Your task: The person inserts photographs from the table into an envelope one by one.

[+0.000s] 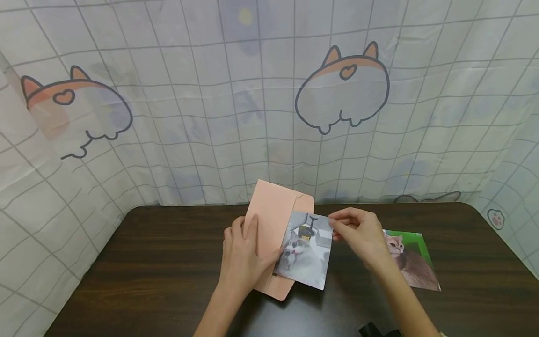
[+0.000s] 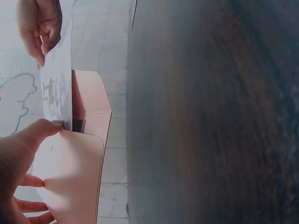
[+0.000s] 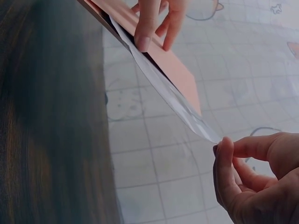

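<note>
A pale pink envelope (image 1: pixel 269 201) is held tilted above the table by my left hand (image 1: pixel 240 257), fingers across its front. That hand's thumb presses a photo print of a grey-and-white cat (image 1: pixel 307 264) at the envelope's mouth. The print's left edge lies at the mouth; how far it reaches inside is hidden. My right hand (image 1: pixel 362 234) pinches the print's upper right corner between thumb and fingers. In the right wrist view the print (image 3: pixel 163 100) looks slightly bowed. A small dark strip (image 2: pixel 79 125) shows inside the mouth in the left wrist view.
Another cat photo with a green background (image 1: pixel 422 241) lies on the dark wood table (image 1: pixel 168 281), partly behind my right forearm. A black object (image 1: pixel 372 330) shows at the bottom edge. Behind the table hangs a gridded curtain (image 1: pixel 269 117) with cartoon dogs.
</note>
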`<state>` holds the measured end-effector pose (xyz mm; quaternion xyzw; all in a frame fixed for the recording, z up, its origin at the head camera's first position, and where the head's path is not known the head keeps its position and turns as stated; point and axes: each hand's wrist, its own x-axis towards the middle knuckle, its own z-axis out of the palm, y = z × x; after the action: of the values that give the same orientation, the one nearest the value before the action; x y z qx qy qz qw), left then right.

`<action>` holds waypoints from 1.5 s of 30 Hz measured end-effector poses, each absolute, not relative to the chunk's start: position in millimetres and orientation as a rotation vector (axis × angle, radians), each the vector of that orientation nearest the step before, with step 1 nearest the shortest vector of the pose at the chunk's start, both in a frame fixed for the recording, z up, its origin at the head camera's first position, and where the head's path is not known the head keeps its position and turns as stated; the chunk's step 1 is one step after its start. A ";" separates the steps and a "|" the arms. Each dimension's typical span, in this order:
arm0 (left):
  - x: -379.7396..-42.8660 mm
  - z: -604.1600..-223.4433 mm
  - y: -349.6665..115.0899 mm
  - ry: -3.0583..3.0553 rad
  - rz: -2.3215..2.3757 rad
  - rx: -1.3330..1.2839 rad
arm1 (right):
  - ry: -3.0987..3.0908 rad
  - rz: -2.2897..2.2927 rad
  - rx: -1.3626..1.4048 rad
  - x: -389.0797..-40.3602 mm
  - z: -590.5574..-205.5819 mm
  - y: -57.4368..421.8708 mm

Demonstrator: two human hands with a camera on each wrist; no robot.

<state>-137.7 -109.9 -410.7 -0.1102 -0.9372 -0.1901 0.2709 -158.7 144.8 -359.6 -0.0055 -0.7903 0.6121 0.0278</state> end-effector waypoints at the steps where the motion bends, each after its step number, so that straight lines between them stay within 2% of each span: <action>1: -137.3 -410.2 -109.9 -2.530 -0.515 -0.297 | -2.435 1.886 -0.022 -158.7 -359.2 145.2; 45: -135.6 -408.9 -106.2 -2.586 -0.656 -0.333 | -2.395 1.838 -0.012 -158.1 -360.5 139.8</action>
<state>-135.6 -106.2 -408.9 -0.1205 -0.9373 -0.2376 0.2246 -158.1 139.8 -360.5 -0.0040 -0.7918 0.6077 0.0613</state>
